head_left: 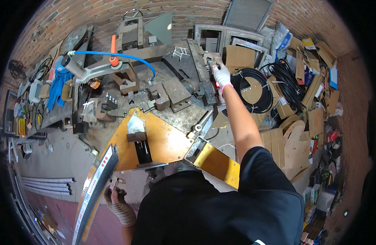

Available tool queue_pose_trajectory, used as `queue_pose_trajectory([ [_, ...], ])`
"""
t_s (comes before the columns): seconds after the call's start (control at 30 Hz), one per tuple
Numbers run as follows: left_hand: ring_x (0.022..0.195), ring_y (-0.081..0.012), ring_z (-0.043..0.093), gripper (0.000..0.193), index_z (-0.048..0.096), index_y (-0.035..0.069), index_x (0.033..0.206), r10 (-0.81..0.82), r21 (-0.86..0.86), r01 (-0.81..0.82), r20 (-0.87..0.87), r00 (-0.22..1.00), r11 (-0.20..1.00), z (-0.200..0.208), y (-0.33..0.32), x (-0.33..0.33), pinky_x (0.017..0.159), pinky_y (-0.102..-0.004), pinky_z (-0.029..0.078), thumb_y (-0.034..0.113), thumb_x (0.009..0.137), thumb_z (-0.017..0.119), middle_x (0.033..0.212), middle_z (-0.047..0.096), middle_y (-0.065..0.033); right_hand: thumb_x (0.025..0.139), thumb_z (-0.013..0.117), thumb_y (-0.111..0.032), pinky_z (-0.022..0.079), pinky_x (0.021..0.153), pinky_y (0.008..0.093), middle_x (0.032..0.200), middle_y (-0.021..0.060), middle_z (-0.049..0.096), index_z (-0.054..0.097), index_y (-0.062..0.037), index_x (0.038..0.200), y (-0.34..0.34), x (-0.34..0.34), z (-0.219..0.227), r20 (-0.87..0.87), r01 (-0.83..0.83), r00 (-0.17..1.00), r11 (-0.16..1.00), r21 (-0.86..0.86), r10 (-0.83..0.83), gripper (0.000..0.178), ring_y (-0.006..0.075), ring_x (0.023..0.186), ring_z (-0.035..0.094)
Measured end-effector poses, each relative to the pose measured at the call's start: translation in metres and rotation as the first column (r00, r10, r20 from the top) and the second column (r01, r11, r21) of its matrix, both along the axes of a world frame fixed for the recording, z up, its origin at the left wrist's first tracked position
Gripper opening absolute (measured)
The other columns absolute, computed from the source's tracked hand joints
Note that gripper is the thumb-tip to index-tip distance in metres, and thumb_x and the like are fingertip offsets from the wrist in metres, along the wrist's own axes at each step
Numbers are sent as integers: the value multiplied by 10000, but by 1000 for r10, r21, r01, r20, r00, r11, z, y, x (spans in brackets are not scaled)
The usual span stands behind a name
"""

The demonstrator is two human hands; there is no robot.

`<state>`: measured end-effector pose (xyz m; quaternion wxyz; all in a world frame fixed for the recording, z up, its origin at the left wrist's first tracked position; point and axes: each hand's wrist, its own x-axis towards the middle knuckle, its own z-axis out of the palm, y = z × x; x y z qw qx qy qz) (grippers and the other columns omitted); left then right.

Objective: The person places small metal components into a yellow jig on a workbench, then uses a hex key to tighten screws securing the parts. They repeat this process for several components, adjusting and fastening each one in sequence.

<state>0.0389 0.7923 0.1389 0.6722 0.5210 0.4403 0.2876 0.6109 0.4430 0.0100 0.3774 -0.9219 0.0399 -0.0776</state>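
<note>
My right hand (222, 76), in a white glove, reaches far out to the metal block (212, 58) at the back of the bench. Its fingers are closed there, and what lies in them is too small to name. Low on the left, my left hand (122, 205) wears a dirty glove with bare fingertips. Its fingers pinch something small that I cannot make out, beside a long curved strip (94, 190) with a white, printed face. Between my arms lies an orange-yellow metal plate (167, 141), with a dark slotted fixture (142, 149) on it.
A clamp arm with an orange handle (113, 51) and a blue hose (135, 58) stands on the left of the bench. Heavy steel blocks (175, 94) sit mid-bench. Black cable coils (263, 92) and cardboard (273, 143) crowd the right. Grey tubes (47, 185) lie at lower left.
</note>
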Motion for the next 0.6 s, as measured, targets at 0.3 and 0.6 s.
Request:
queue_pose_trajectory([
  [0.3,838,-120,580,301,566,2,1227,233,23,-232,-123,965,972,-4,-46,-59,773,-281,510,174,981,588,964,590,-39,915,551,-503,425,1133,467,1509,156,515,561,-232,1456,7,115,-36,-211,-206,971,841,-501,112,606,354,1368,514],
  [0.6,740,-81,541,208,597,13,1141,273,218,-232,-184,944,948,2,-63,-71,687,-231,438,135,973,618,860,616,-8,958,569,-413,521,1018,452,1339,169,659,696,-175,1293,25,154,-41,-350,-210,936,740,-640,-37,431,326,1253,635],
])
